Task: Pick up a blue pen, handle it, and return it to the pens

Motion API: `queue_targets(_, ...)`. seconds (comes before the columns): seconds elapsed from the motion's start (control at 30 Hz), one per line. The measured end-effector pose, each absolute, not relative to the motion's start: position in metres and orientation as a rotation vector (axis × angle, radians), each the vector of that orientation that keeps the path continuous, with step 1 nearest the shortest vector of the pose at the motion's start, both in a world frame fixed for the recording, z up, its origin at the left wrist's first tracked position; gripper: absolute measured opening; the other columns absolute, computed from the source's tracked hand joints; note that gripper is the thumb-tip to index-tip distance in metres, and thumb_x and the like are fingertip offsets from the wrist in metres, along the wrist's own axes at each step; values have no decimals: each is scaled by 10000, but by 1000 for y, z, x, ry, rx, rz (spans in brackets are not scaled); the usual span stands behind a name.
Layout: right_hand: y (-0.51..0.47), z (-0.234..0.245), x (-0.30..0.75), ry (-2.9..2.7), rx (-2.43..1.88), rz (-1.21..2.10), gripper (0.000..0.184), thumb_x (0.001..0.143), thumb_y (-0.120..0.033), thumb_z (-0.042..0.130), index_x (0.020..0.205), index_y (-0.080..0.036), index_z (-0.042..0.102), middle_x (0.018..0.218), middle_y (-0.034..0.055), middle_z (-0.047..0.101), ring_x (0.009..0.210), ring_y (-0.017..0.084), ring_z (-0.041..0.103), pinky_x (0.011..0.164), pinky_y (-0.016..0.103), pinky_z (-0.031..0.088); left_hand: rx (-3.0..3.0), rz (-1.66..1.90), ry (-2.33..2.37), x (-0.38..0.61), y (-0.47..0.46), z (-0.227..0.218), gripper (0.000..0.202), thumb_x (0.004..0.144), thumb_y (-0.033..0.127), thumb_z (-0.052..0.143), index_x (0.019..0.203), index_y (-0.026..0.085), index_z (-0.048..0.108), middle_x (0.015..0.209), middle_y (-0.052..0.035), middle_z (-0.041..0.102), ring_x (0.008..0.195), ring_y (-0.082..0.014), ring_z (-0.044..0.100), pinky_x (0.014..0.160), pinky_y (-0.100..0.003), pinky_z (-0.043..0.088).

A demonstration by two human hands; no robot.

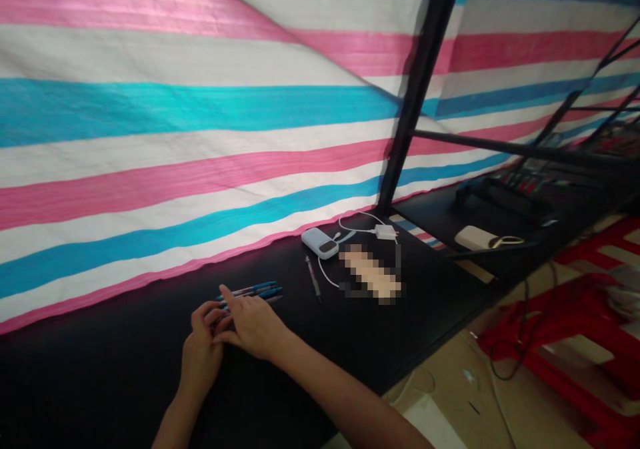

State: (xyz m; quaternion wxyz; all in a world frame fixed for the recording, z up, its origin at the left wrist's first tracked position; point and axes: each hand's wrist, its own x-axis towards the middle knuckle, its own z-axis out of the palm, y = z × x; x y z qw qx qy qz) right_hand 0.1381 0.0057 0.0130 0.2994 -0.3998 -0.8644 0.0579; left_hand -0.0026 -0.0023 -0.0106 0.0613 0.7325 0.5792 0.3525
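Note:
My left hand point(203, 345) is over the black table, fingers curled inward against my right hand, at the near ends of a bunch of pens. What its fingers hold, if anything, is hidden. My right hand point(255, 325) reaches across from the right, its index finger and thumb stretched apart. Just beyond both hands lie several blue and dark pens point(270, 291), side by side and pointing right; their left ends are partly covered by my fingers. A single slim pen point(313, 279) lies apart, to the right of the bunch.
A pale power bank point(320, 243) with white cables sits near the striped sheet point(200, 162). Beside it are a white charger point(385, 232) and a pixelated item point(373, 274). A black metal post point(410, 115) rises at the table's back. Red plastic stools point(545, 349) stand right, below table height.

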Motion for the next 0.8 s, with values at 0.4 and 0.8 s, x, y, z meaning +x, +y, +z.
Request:
queue_targets(0.4,14,22,170,-1979,-1609,35,362,776,-495,449,661,-169,555,678,25,591,692,158,533,657,290,307,2569,873,1864,3,6,-5,330,829,365,345,1092,172,394,995,-91,537,864,-207,566,687,-320,463)
queue_targets(0.8,11,22,169,-2021,-1489,-24,257,743,-412,458,669,-181,546,698,9,597,700,157,511,670,296,293,2680,618,1973,1,6,-9,255,832,289,356,1033,176,464,1089,-86,498,933,-204,504,702,-300,412)
